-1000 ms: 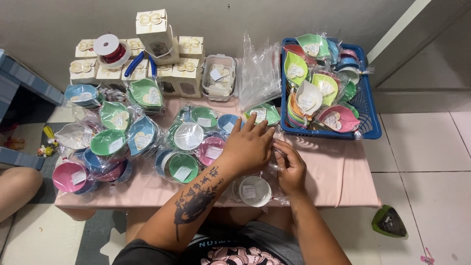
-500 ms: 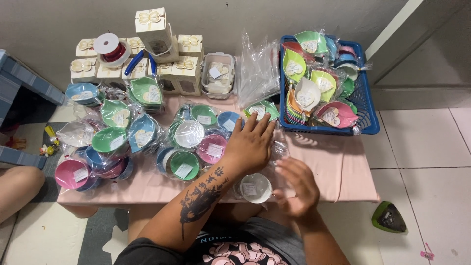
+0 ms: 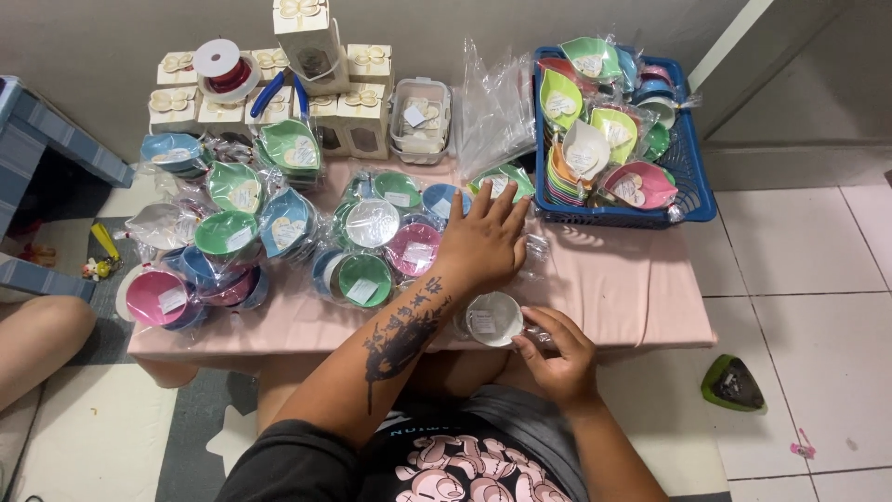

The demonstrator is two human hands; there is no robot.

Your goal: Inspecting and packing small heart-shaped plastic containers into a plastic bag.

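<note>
Right hand (image 3: 556, 358) dropped to worktop (image 3: 613, 288) edge, pinching white round dish (image 3: 492, 318) in crinkly film; left hand (image 3: 483, 244) flat, open.

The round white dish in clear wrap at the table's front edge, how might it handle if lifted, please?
The round white dish in clear wrap looks small and shallow, so probably light. Its glossy film may feel slippery under the right hand. Sitting at the pink table edge, a push could tip it off.

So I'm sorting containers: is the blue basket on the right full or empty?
Full. The blue basket is heaped past its rim with wrapped leaf-shaped dishes in green, white, pink and orange.
</note>
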